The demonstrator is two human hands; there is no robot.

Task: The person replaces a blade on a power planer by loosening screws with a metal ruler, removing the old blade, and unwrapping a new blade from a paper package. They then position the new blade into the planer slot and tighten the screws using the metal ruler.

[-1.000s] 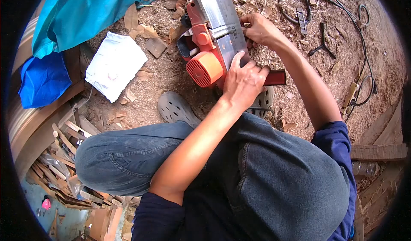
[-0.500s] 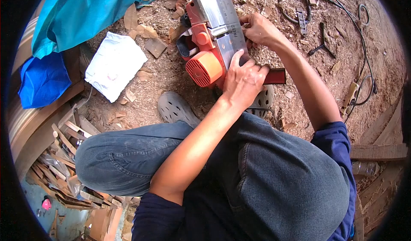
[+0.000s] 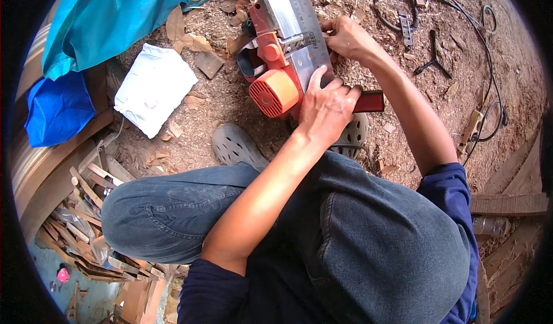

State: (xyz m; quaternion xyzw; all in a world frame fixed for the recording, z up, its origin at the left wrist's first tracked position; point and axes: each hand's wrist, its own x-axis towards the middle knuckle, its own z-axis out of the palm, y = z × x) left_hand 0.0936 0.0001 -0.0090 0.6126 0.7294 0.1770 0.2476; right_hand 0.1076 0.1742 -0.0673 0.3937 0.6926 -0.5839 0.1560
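Note:
An orange-red electric planer (image 3: 275,92) lies on the ground with its metal sole plates facing up and right. Along the sole runs the steel blade of a square (image 3: 314,42), marked with a scale. My left hand (image 3: 329,106) is wrapped round the square near its dark, red-faced stock (image 3: 371,101), the thumb lying on the blade. At the planer's far side, my right hand (image 3: 345,38) has its fingers bent together beside the blade's edge; what the fingertips hold, if anything, is hidden. Between the sole plates the cutter drum (image 3: 294,43) shows.
Wood shavings and dry leaves cover the ground. A white packet (image 3: 155,91), teal cloth (image 3: 115,21) and blue cloth (image 3: 59,108) lie left. To the right are a black T-shaped tool (image 3: 433,59), a slotted metal piece (image 3: 405,27) and black cables (image 3: 489,65).
The drum between the sole plates has turned and now shows a face with dark spots. The square's blade and stock have shifted very slightly left. Both hands have stayed nearly in place.

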